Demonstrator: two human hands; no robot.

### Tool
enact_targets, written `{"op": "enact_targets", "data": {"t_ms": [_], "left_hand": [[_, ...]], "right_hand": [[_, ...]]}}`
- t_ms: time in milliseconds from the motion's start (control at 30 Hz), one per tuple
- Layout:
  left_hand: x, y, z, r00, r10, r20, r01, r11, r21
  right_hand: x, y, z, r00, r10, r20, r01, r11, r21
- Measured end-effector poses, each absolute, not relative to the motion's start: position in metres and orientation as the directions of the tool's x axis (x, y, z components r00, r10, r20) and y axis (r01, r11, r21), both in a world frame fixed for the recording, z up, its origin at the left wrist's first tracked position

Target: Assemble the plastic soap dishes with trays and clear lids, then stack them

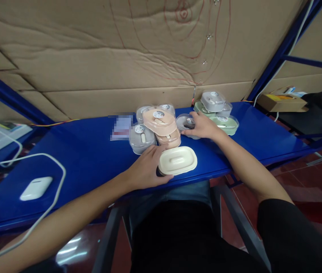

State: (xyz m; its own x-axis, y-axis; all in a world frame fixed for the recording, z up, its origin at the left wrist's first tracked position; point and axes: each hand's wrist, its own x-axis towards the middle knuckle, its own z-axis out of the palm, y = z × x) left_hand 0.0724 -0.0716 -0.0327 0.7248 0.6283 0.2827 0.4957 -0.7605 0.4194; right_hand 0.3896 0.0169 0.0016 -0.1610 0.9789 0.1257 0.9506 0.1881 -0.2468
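Observation:
My left hand (148,168) curves round the left end of a cream oval box (178,161), thumb at its front edge and fingers at the back. The box rests near the table's front edge and has a raised bar on top. My right hand (203,125) grips the right side of a grey oval box with a clear lid (181,122), its thumb and fingers bent. A small dark piece (189,125) shows near those fingertips; I cannot tell what it is. Beside it, a peach box (161,120) with a clear lid lies tilted on other boxes.
A grey clear-lidded box (142,140) stands at the pile's left. Right of my right hand are a green box (225,124) and a stack topped by a grey box (213,100). A white earphone case (36,188) and a white cable (61,182) are at left on the blue table (92,159).

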Motion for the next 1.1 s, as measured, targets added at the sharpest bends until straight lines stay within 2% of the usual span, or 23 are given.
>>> {"op": "enact_targets", "data": {"t_ms": [400, 933, 1100], "left_hand": [[0.072, -0.073, -0.031, 0.726, 0.636, 0.262, 0.514, -0.755, 0.407], [0.074, -0.074, -0.03, 0.719, 0.655, 0.234, 0.536, -0.736, 0.414], [0.073, -0.073, -0.032, 0.721, 0.648, 0.247, 0.527, -0.743, 0.412]], "right_hand": [[0.386, 0.014, 0.004, -0.161, 0.98, 0.118, 0.965, 0.181, -0.19], [0.366, -0.003, 0.023, -0.192, 0.981, 0.028, 0.98, 0.189, 0.068], [0.367, 0.0, 0.018, -0.214, 0.976, 0.032, 0.974, 0.211, 0.082]]}}
